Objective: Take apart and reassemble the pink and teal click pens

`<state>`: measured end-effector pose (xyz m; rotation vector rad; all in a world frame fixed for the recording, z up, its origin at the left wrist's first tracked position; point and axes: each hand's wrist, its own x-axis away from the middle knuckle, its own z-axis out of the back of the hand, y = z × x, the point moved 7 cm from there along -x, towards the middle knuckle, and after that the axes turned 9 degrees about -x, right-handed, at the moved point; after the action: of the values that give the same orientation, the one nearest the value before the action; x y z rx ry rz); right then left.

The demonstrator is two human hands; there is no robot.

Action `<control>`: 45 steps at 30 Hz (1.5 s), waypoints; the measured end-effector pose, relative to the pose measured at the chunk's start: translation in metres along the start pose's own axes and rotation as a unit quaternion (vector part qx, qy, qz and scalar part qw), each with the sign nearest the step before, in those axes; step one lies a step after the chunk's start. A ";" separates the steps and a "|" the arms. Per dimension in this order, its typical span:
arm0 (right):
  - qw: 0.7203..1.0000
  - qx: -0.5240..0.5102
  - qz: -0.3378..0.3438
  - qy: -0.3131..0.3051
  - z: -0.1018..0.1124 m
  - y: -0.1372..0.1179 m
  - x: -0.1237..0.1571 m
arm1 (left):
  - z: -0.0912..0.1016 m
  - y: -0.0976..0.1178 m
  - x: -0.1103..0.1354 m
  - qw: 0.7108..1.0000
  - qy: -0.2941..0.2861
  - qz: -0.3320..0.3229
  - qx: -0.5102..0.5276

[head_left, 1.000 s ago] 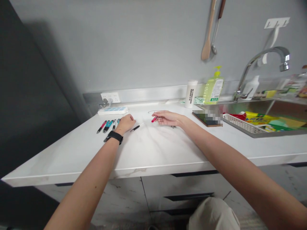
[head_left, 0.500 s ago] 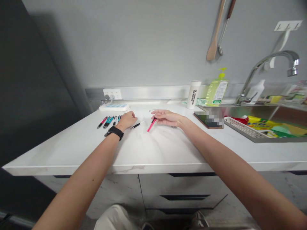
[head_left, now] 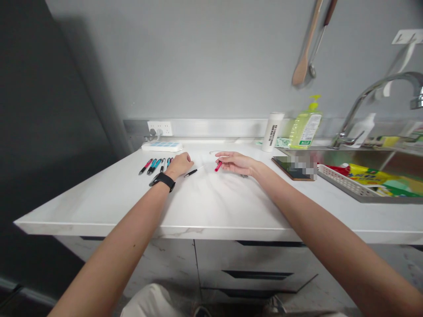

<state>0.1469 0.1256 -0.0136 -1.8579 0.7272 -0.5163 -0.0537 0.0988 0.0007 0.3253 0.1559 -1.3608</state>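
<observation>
My right hand (head_left: pixel 235 163) is closed on a pink pen (head_left: pixel 218 166), held between thumb and fingers just above the white countertop, its pink end angled down toward me. My left hand (head_left: pixel 181 164), wearing a black watch, rests on the counter with its fingers curled; the fingertips are hidden, so any held thing does not show. Just right of it lies a black pen piece (head_left: pixel 191 172) with a thin pale end. Left of that hand is a row of pens: a red-and-black pen (head_left: pixel 145 166), blue-and-black pens (head_left: pixel 154 166), a white pen (head_left: pixel 162 165) and others partly covered.
A power strip (head_left: pixel 161 146) sits behind the pens. Farther right stand a white bottle (head_left: pixel 273 132) and a yellow-green pump bottle (head_left: pixel 306 127). A dark flat device (head_left: pixel 291 168) lies beside the sink, which holds a white perforated tray (head_left: pixel 340 181) under the faucet (head_left: pixel 360 99).
The pink pen in my right hand has turned and looks shorter, its end drawn nearer the fingers. My left hand stays put. The whole view has shifted slightly.
</observation>
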 end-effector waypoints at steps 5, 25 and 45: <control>1.000 -0.002 -0.012 -0.005 0.000 0.001 0.000 | 0.003 0.000 0.005 1.000 0.000 0.007 0.025; 1.000 0.003 -0.017 -0.010 0.000 0.002 -0.001 | 0.002 -0.002 0.004 0.999 0.002 0.006 0.039; 1.000 -0.002 -0.017 -0.012 0.003 0.006 -0.004 | -0.001 0.002 -0.002 1.000 -0.001 -0.004 -0.004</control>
<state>0.1444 0.1285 -0.0199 -1.8798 0.6819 -0.5129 -0.0518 0.1011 0.0010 0.3170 0.1612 -1.3687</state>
